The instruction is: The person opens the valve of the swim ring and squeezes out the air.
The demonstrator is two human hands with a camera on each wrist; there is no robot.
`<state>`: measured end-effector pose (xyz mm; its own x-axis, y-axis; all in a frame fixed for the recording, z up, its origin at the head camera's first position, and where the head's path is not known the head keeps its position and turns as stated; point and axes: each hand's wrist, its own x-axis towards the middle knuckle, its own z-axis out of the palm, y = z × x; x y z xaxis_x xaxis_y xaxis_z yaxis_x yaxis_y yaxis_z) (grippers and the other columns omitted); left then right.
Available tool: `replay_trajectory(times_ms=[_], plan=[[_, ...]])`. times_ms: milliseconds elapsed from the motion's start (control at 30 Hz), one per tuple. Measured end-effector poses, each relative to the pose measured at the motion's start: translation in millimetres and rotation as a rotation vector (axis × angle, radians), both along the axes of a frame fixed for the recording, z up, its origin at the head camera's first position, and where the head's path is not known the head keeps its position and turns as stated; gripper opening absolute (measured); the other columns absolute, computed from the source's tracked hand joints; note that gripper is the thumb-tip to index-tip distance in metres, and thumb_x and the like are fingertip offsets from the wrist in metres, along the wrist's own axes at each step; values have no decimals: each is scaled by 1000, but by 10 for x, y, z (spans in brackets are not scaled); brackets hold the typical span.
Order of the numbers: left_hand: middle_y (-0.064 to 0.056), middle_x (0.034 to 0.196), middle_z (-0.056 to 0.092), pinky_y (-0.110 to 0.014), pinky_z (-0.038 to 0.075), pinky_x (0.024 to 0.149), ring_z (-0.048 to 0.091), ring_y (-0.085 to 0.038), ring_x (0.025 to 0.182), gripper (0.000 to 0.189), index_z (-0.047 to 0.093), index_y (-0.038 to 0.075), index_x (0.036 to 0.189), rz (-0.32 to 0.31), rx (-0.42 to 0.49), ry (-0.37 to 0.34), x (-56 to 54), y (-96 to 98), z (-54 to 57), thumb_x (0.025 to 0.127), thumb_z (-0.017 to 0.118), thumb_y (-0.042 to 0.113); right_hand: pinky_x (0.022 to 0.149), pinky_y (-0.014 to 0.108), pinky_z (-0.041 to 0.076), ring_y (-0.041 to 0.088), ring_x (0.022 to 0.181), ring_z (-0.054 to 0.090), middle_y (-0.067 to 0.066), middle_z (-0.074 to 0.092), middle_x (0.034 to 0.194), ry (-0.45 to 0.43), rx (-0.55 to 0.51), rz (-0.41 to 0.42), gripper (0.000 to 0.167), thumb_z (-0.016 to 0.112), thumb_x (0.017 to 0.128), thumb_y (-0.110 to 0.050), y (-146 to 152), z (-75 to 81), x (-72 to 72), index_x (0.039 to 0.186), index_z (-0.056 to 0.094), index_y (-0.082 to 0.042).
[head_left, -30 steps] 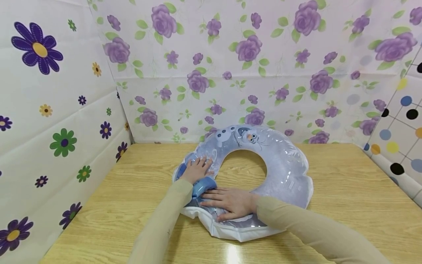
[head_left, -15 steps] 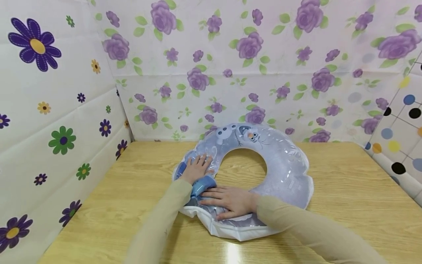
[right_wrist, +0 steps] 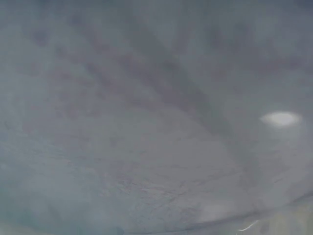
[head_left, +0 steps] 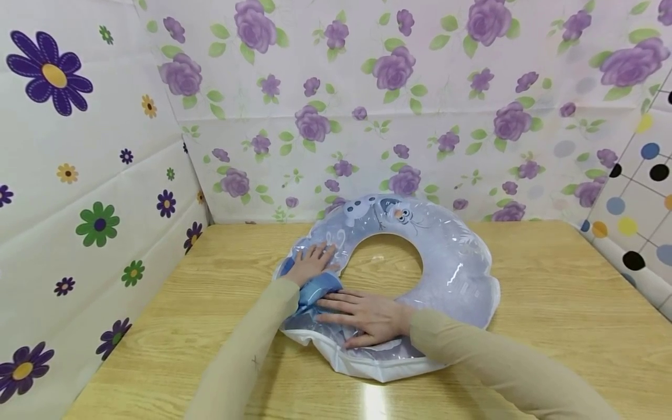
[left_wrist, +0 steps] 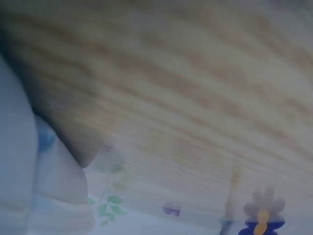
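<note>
A pale blue inflatable swim ring (head_left: 457,274) with a printed snowman lies on the wooden table, its near side sagging and wrinkled. On the ring's left side my left hand (head_left: 310,265) rests with its fingers spread. My right hand (head_left: 370,315) presses flat on the near left part, fingers pointing left. Between the two hands a darker blue fold (head_left: 319,287) of the ring bulges up. The white underside (head_left: 362,367) shows along the near edge. In the right wrist view the ring's surface (right_wrist: 146,147) fills most of the picture, blurred.
The wood-grain table (head_left: 551,303) spreads around the ring. A floral sheet (head_left: 357,134) hangs behind it, with a flowered sheet (head_left: 131,192) along the left and a dotted one (head_left: 637,216) on the right.
My left hand and forearm have shifted slightly left and forward, and the blue fold between the hands has moved a little with them. The right hand stays about where it was.
</note>
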<state>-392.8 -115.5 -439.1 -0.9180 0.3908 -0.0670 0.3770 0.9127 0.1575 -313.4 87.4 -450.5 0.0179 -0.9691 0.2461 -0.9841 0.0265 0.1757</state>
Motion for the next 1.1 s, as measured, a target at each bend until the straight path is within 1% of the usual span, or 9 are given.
replay_trajectory(times_ms=[267,433,600,667,733,833,933,967,1100], plan=[[-12,147,17,-54,2,100,7,-33,132,59,20,10,145,-1,287,-64,67,-78,146,97,30,43,100,40,22,23,127,26,11,32,140,64,-4,-4,64,36,93,-50,8,31,36,143,27,-10],[-15,145,21,-43,6,103,12,-31,132,54,21,2,143,-19,622,-90,67,-185,157,99,28,32,101,35,20,22,128,25,9,31,141,-19,44,7,61,34,96,-45,47,76,61,143,25,-9],[-10,145,25,-35,8,104,15,-24,132,60,27,7,143,-62,814,-49,-368,-420,-229,96,31,44,102,39,19,23,130,20,11,25,143,-38,-28,20,65,41,92,-48,50,180,60,143,27,-9],[-7,144,28,-31,8,103,17,-21,131,61,30,9,142,-63,846,-26,-669,-503,-488,94,33,47,101,44,19,26,130,18,14,22,144,-11,-80,-7,73,45,88,-54,46,209,49,143,27,-9],[-9,143,29,-35,10,103,18,-24,131,58,30,7,142,-5,820,-32,-821,-522,-602,96,32,43,100,48,18,30,131,15,17,16,146,10,-112,-47,84,47,84,-60,34,222,29,144,22,-7],[-5,143,30,-29,10,103,19,-20,131,55,31,12,142,-1,771,10,-1062,-585,-851,97,28,44,102,47,14,31,132,9,19,7,147,-11,-103,-93,98,49,78,-67,-2,216,-9,145,12,-5],[-3,143,30,-28,11,102,19,-19,130,57,31,14,142,32,737,8,-1063,-566,-883,96,26,48,103,44,11,29,133,5,19,3,148,-47,-67,-110,106,47,75,-72,-43,201,-52,145,7,-4],[-3,143,30,-28,11,102,19,-19,130,58,32,15,142,19,737,11,-943,-532,-772,96,26,49,103,43,10,29,133,4,19,3,148,-55,-55,-112,107,47,74,-73,-56,197,-65,145,6,-4],[-6,139,36,-27,20,98,27,-21,126,57,37,12,139,35,722,34,-836,-494,-690,97,25,48,103,43,10,29,133,2,17,0,148,-50,-4,-116,106,41,76,-74,-91,192,-98,145,4,-2]])
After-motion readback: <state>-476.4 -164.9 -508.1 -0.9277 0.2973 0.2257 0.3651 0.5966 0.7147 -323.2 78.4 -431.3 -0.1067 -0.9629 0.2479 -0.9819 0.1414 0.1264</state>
